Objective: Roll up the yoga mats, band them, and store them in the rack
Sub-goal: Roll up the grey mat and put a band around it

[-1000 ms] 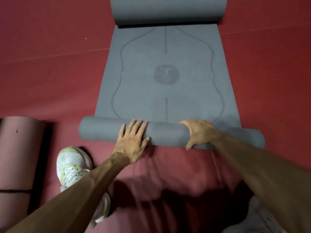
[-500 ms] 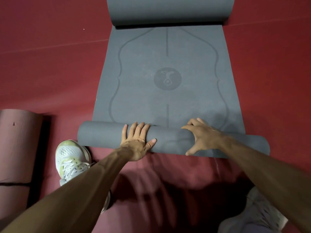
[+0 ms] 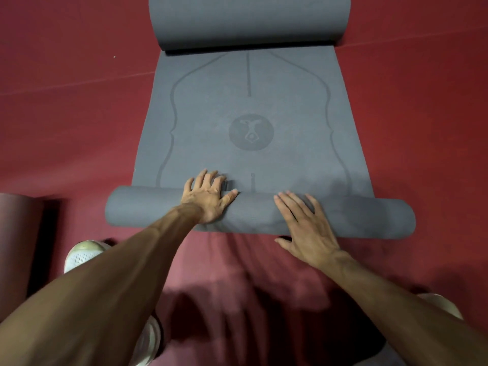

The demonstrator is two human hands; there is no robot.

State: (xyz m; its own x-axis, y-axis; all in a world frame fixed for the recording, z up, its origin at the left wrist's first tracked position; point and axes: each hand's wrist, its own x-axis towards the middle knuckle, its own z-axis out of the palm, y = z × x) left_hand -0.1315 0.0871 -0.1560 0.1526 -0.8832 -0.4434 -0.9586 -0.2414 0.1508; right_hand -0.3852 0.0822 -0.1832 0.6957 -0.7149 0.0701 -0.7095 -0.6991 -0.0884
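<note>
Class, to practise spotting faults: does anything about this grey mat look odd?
Yes: the grey mat has its far end curled into a second roll, while the left hand and right hand press the near roll. Flat mat lies between two rolls.

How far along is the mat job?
Done: a maroon mat lies rolled at the left edge; no band visible on it. In hand: left hand and right hand press flat on the grey mat's near roll, with a long flat stretch ahead and its far end curled. Left: finish rolling, band, store; no rack in view.
</note>
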